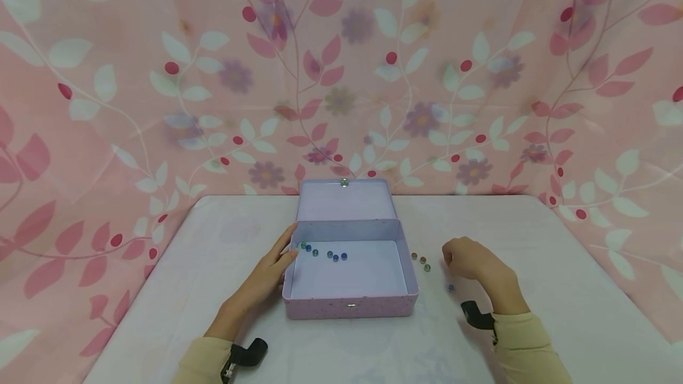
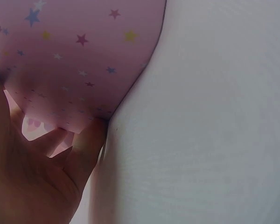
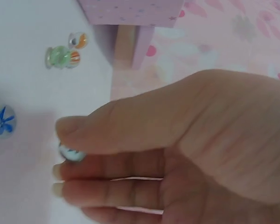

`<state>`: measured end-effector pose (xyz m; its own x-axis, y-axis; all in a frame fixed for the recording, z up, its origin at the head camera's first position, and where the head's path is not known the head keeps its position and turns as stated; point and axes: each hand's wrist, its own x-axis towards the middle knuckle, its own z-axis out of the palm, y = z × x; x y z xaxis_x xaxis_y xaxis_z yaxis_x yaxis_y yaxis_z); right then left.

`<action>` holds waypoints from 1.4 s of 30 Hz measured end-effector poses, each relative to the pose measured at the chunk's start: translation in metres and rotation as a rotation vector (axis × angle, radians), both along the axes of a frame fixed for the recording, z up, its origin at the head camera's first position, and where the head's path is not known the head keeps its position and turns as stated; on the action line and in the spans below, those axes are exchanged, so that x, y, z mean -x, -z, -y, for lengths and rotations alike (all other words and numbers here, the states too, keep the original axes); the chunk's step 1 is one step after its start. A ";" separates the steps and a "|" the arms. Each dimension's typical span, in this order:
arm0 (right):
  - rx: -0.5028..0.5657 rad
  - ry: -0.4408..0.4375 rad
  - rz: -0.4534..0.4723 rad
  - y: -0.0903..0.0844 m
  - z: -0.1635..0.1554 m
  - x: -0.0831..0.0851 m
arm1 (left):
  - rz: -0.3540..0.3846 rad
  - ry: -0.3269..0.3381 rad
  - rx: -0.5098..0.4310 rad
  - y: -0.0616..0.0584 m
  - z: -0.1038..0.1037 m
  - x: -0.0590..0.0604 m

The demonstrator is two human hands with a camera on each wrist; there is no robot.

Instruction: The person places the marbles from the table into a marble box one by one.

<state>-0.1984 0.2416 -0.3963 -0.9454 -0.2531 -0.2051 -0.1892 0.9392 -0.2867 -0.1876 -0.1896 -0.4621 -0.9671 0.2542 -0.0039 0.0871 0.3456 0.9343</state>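
Right hand [image 3: 177, 149] pinches a marble [image 3: 71, 152], seen only by the right wrist view; left hand [image 1: 269, 274] lies flat against the open box [image 1: 411, 280] holding 6 marbles [image 1: 322, 250].

I sit at a small table [image 1: 560, 265] under a white cloth — a staged tabletop corner, not a lived-in room. A pink leaf-and-flower curtain [image 1: 160, 76] closes off everything behind it.

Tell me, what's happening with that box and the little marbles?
A person's left hand rests against the side of an open pink tin box that has several marbles inside. Their right hand pinches one marble just above the table. A few more marbles lie on the table beside the box.
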 end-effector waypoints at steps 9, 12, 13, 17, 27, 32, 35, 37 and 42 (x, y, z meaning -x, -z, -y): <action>0.136 -0.087 -0.184 -0.006 0.010 0.007 | 0.006 -0.001 0.001 -0.001 0.000 -0.001; 0.185 -0.127 -0.226 -0.009 0.016 0.007 | 0.010 -0.001 -0.004 -0.001 -0.001 -0.001; 0.200 -0.139 -0.231 -0.010 0.018 0.006 | 0.012 -0.002 -0.006 -0.001 -0.001 -0.001; 0.237 -0.172 -0.250 -0.017 0.028 0.002 | 0.016 -0.004 -0.008 -0.001 -0.001 -0.001; 0.290 -0.208 -0.361 -0.022 0.050 -0.010 | 0.010 -0.003 -0.004 0.000 0.000 0.000; 0.336 -0.278 -0.380 -0.020 0.062 -0.014 | 0.021 -0.002 -0.007 0.001 0.000 0.001; 0.358 -0.318 -0.356 -0.019 0.069 -0.017 | 0.030 -0.001 -0.008 0.002 0.000 0.001; 0.359 -0.339 -0.336 -0.018 0.074 -0.018 | 0.034 -0.003 -0.008 0.002 0.000 0.001; 0.305 -0.368 -0.305 -0.011 0.085 -0.020 | 0.031 -0.005 -0.005 0.003 0.000 0.001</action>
<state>-0.1779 0.1568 -0.3850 -0.7887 -0.5821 0.1977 -0.6052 0.6789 -0.4157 -0.1887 -0.1896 -0.4647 -0.9679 0.2491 -0.0325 0.0563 0.3411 0.9383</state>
